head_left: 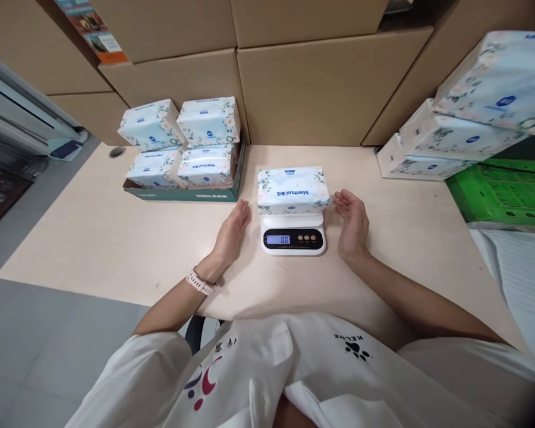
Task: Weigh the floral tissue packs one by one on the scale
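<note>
A pack of tissues (292, 190) in white-and-blue floral wrap lies flat on a small white digital scale (293, 244). The scale's lit display reads 0.0. To the left of the pack, my left hand (232, 233) rests on its edge on the table, fingers stretched out and apart from the pack. My right hand (352, 224) is at the pack's right side, fingers loosely curved and the palm turned inward. Its fingertips are close to the pack's right end; whether they touch it I cannot tell. Neither hand holds anything.
Several tissue packs (205, 166) sit stacked in a low green carton (182, 194) at the table's back left. Three more packs (468, 139) are piled at the right, beside a green plastic crate (508, 190). Large cardboard boxes (307, 95) wall off the back of the table (116, 238).
</note>
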`<state>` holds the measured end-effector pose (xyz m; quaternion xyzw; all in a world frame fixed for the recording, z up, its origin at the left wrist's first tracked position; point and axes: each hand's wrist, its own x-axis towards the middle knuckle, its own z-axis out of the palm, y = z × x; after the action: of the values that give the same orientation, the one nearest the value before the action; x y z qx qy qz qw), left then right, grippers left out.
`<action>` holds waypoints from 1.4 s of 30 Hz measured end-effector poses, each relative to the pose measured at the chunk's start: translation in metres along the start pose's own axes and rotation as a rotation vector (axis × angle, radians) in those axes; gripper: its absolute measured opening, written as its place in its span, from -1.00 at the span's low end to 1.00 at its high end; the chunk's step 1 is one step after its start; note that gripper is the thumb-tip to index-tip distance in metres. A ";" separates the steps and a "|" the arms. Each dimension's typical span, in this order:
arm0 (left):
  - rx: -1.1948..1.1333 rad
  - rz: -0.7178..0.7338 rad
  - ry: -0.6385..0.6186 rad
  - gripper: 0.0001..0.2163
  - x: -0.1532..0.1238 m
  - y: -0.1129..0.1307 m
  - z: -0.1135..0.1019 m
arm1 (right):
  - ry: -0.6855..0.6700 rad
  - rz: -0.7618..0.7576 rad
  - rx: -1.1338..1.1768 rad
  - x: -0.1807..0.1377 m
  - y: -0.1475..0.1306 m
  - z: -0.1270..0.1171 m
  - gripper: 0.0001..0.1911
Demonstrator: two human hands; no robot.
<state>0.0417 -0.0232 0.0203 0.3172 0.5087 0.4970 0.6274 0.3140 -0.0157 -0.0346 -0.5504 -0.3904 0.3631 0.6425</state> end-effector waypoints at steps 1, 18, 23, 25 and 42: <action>-0.025 -0.011 0.007 -0.44 0.001 0.000 -0.001 | -0.006 -0.002 -0.003 0.001 0.000 -0.001 -0.32; -0.204 -0.076 0.068 -0.59 0.008 0.009 -0.009 | -0.045 -0.033 -0.044 -0.002 -0.005 0.002 -0.41; -0.238 -0.089 0.071 -0.62 0.010 0.010 -0.013 | -0.046 -0.038 -0.052 -0.002 -0.006 0.002 -0.43; -0.241 -0.080 0.064 -0.63 0.010 0.009 -0.013 | -0.038 -0.037 -0.052 -0.002 -0.007 0.003 -0.43; -0.204 -0.062 0.039 -0.67 0.011 0.007 -0.014 | -0.052 -0.005 -0.063 -0.003 -0.008 0.002 -0.47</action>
<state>0.0259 -0.0123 0.0194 0.2261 0.4769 0.5326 0.6616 0.3113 -0.0189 -0.0269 -0.5598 -0.4197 0.3630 0.6153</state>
